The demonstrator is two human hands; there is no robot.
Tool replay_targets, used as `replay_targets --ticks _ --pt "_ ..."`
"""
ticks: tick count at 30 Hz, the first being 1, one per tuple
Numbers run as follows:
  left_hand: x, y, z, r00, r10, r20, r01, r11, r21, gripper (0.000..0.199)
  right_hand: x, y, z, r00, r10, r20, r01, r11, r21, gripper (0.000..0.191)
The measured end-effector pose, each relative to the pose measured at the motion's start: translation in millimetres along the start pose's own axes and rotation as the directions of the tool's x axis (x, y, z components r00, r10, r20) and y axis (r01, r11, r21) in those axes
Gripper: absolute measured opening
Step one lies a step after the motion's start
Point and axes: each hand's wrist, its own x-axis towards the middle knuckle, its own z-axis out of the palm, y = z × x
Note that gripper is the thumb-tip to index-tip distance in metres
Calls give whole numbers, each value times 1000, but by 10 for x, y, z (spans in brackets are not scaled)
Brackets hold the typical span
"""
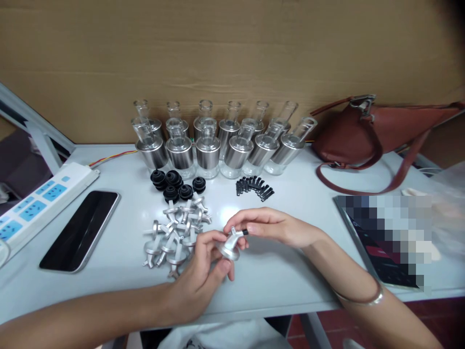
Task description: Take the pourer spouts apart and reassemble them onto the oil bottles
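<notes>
In my left hand (203, 276) is a silver metal bottle pourer (229, 249), held by its round base between thumb and fingers. Its spout points up to the right and ends in a small black cap (245, 232). My right hand (272, 225) has its thumb and fingers closed around that cap; part of the grip is hidden. Left of my hands lies a pile of similar silver pourers (169, 245). Behind them sit several black ribbed stoppers (170, 194). Small black pieces (254, 185) like the cap lie in a loose row beyond my right hand.
Two rows of glass bottles with metal sleeves (208, 150) stand against a cardboard wall (232, 53). At left are a phone (80, 232) and a power strip (32, 208). A brown bag (345, 135) and a tablet, partly pixelated, (366, 242) lie at right on the white table (290, 291).
</notes>
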Motion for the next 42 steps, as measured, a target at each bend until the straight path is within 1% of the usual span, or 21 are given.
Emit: replay_targets --ticks 5,8,16,22,24,27,29,32,35,37,38,40,42 --pt "7 -29 7 999 16 -35 -17 999 -33 18 -6 6 11 999 35 18 -35 999 -5 37" --pt "-4 -41 8 999 0 -50 -1 1000 -25 19 -6 10 16 1000 30 -2 -30 1000 -5 36" --pt "-12 -74 1 998 0 -56 -1 1000 -19 20 30 69 50 998 18 -53 -18 1000 15 33" --pt "-15 -69 3 997 -35 -65 34 999 -20 21 63 89 75 996 -35 -85 40 997 61 30" --pt "-11 -58 3 996 -41 -73 40 999 -24 23 65 81 91 994 -48 -97 53 998 44 30" --pt "2 -38 -4 997 -49 -66 46 998 -44 25 70 66 123 989 -95 -116 92 995 -35 34" --pt "12 -29 -12 996 -74 -55 72 996 -45 25 79 63 138 985 -134 -107 124 987 -101 40" --pt "17 -32 -15 992 -117 -49 115 993 -32 28 98 81 144 982 -161 -103 143 977 -156 38" --pt "-2 -33 7 989 -145 -36 144 989 -38 31 103 111 147 985 -124 -116 109 985 -132 33" --pt "-18 2 27 982 -190 -2 190 981 -48 33 94 120 158 989 -82 -119 71 993 -93 31" --pt "-19 40 30 974 -226 21 226 974 -31 34 87 118 165 990 -67 -121 58 995 -77 30" --pt "11 163 7 949 -309 68 303 949 80 39 71 103 175 988 -71 -134 62 995 -74 27" --pt "94 339 -73 927 -365 89 326 900 289 44 61 77 173 978 -120 -170 104 990 -99 27"
